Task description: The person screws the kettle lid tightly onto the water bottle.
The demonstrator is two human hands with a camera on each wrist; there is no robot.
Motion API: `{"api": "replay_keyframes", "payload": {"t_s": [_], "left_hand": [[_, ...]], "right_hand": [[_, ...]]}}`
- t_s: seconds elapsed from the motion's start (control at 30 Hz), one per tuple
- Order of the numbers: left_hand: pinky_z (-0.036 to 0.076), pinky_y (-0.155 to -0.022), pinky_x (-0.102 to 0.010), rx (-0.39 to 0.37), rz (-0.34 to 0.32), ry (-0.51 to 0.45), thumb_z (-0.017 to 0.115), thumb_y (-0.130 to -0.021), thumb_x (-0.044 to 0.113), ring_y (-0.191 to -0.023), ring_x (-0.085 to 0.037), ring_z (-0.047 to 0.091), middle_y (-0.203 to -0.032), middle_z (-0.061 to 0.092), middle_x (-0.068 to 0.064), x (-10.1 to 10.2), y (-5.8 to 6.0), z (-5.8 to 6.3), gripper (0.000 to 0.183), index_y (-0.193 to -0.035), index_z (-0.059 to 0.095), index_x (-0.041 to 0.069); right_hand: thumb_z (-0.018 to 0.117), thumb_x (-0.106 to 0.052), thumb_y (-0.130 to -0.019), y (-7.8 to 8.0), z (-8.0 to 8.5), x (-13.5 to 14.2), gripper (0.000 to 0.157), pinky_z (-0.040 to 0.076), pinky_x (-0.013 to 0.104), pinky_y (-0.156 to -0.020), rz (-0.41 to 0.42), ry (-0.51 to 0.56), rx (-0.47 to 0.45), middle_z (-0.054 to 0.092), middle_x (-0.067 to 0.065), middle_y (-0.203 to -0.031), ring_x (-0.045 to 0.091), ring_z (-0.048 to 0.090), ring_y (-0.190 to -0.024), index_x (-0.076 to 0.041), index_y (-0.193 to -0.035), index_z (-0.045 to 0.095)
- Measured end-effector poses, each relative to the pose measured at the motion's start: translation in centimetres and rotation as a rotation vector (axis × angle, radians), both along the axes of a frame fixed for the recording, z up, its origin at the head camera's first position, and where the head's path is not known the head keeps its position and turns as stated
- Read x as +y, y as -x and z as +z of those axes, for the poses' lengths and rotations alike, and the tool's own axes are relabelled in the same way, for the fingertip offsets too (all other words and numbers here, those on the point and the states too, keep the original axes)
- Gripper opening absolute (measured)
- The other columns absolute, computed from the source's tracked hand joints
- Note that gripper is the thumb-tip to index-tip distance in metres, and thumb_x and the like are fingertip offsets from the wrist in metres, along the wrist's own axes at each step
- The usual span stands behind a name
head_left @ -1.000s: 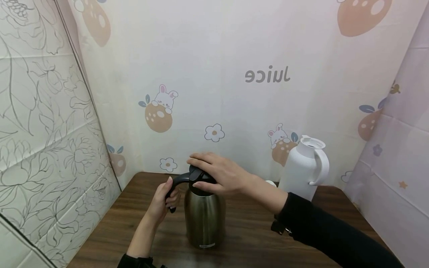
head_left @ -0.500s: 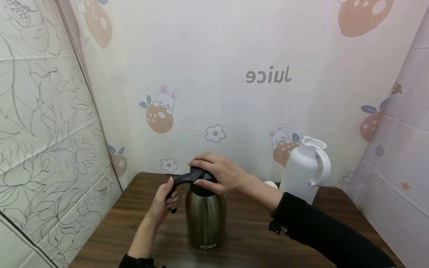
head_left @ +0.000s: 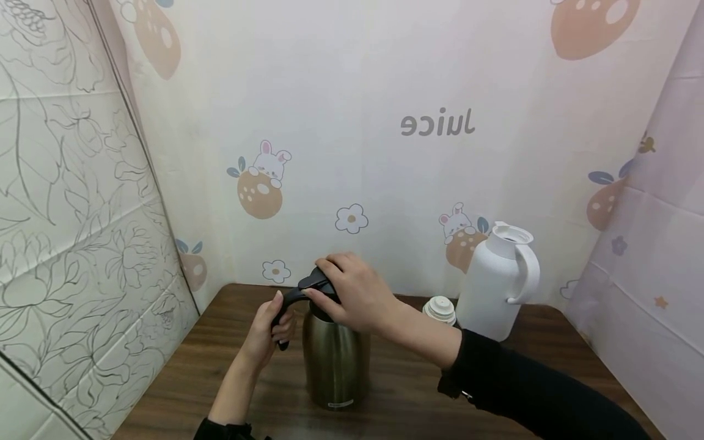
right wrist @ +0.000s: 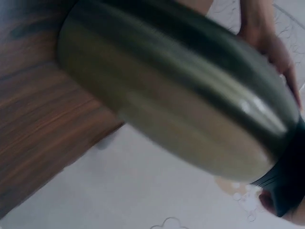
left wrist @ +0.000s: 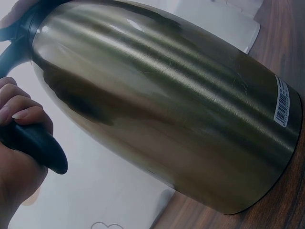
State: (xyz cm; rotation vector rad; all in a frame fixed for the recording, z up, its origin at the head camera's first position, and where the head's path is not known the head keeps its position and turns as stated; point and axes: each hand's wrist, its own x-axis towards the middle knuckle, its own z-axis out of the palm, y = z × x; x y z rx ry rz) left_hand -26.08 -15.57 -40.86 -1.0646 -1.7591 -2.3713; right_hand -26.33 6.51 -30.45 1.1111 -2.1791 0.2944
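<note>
Bronze-coloured metal jug (head_left: 337, 360): standing upright on the table (head_left: 181, 379), near the front and between the two hands; brushed and shiny, with a white barcode sticker (left wrist: 282, 101) low on the side.
Black handle (head_left: 294, 296): curving out from the jug's neck toward the left, then down to a free lower end.
Left hand (head_left: 267, 330): gripping the black handle, with fingers curled round it and thumb on top.
Black lid (head_left: 315, 279): at the top of the metal jug, partly covered — seated or loose, impossible to tell.
Right hand (head_left: 357, 296): clasping the black lid from above, with thumb on the near side and fingers over the far side.
White jug (head_left: 486, 293): upright, farther back on the right, with a looped handle (head_left: 530, 275) facing right.
White stopper (head_left: 439, 310): just beside the white jug, on the left — partly hidden by the right forearm (head_left: 420, 330).
Backdrop (head_left: 352, 153): pale, printed with rabbits, fruit, flowers and a mirrored "Juice".
</note>
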Motion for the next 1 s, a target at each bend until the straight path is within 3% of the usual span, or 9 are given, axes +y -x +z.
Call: {"api": "replay_keyframes", "payload": {"t_s": [0.13, 0.27, 0.43, 0.53, 0.63, 0.8, 1.0], "left_hand": [[0.01, -0.042, -0.047, 0.001, 0.005, 0.001, 0.023, -0.111, 0.035, -0.041, -0.02, 0.018, -0.051, 0.024, 0.001, 0.0, 0.1, 0.0, 0.055, -0.068, 0.024, -0.001], [0.01, -0.043, -0.047, -0.007, 0.005, 0.002, 0.023, -0.111, 0.035, -0.041, -0.019, 0.019, -0.051, 0.025, 0.002, 0.0, 0.1, 0.0, 0.055, -0.068, 0.025, -0.001], [0.01, -0.043, -0.047, -0.015, 0.0, 0.003, 0.023, -0.111, 0.035, -0.041, -0.018, 0.02, -0.051, 0.026, 0.002, 0.0, 0.0, -0.1, 0.054, -0.068, 0.027, 0.002], [0.01, -0.043, -0.046, -0.016, -0.007, 0.002, 0.023, -0.111, 0.035, -0.041, -0.018, 0.02, -0.051, 0.025, 0.002, 0.0, -0.1, -0.2, 0.053, -0.067, 0.029, 0.005], [0.011, -0.043, -0.045, -0.014, -0.011, 0.004, 0.023, -0.111, 0.034, -0.042, -0.018, 0.02, -0.051, 0.025, 0.002, 0.0, -0.1, -0.2, 0.051, -0.067, 0.031, 0.009], [0.012, -0.043, -0.045, -0.004, -0.013, 0.01, 0.022, -0.111, 0.034, -0.041, -0.018, 0.02, -0.051, 0.025, 0.002, 0.1, -0.1, -0.1, 0.052, -0.067, 0.03, 0.006], [0.011, -0.043, -0.046, -0.003, -0.011, 0.003, 0.021, -0.111, 0.034, -0.041, -0.018, 0.02, -0.051, 0.024, 0.001, -0.1, -0.1, -0.1, 0.054, -0.068, 0.027, 0.002]], "right_hand": [[0.044, -0.054, -0.099, -0.5, 0.5, 0.1, 0.058, 0.057, 0.038, -0.084, -0.029, -0.026, -0.053, 0.062, 0.006, -0.125, 0.02, 0.054, -0.113, -0.008, -0.132, 0.059], [0.045, -0.055, -0.098, -0.1, 0.7, 0.8, 0.06, 0.055, 0.037, -0.089, 0.027, -0.063, -0.089, 0.057, 0.002, -0.135, 0.014, 0.049, -0.121, -0.013, -0.141, 0.053], [0.054, -0.043, -0.096, 1.8, 0.5, 1.6, 0.057, 0.051, 0.037, -0.097, 0.249, -0.076, -0.01, 0.054, 0.002, -0.14, 0.011, 0.045, -0.127, -0.016, -0.146, 0.047], [0.058, -0.035, -0.094, 2.9, 0.3, 1.7, 0.057, 0.048, 0.04, -0.102, 0.397, -0.071, 0.068, 0.054, 0.007, -0.14, 0.017, 0.046, -0.129, -0.013, -0.145, 0.048], [0.059, -0.03, -0.092, 3.4, 0.0, 1.8, 0.055, 0.046, 0.041, -0.104, 0.487, -0.062, 0.125, 0.055, 0.01, -0.138, 0.023, 0.047, -0.128, -0.011, -0.143, 0.05], [0.06, -0.025, -0.09, 3.5, -0.3, 1.6, 0.053, 0.045, 0.039, -0.105, 0.541, -0.047, 0.137, 0.058, 0.012, -0.134, 0.025, 0.048, -0.127, -0.01, -0.14, 0.054], [0.059, -0.025, -0.091, 3.2, -0.2, 1.3, 0.048, 0.046, 0.038, -0.104, 0.521, -0.041, 0.131, 0.062, 0.01, -0.129, 0.022, 0.052, -0.122, -0.01, -0.137, 0.058]]}}
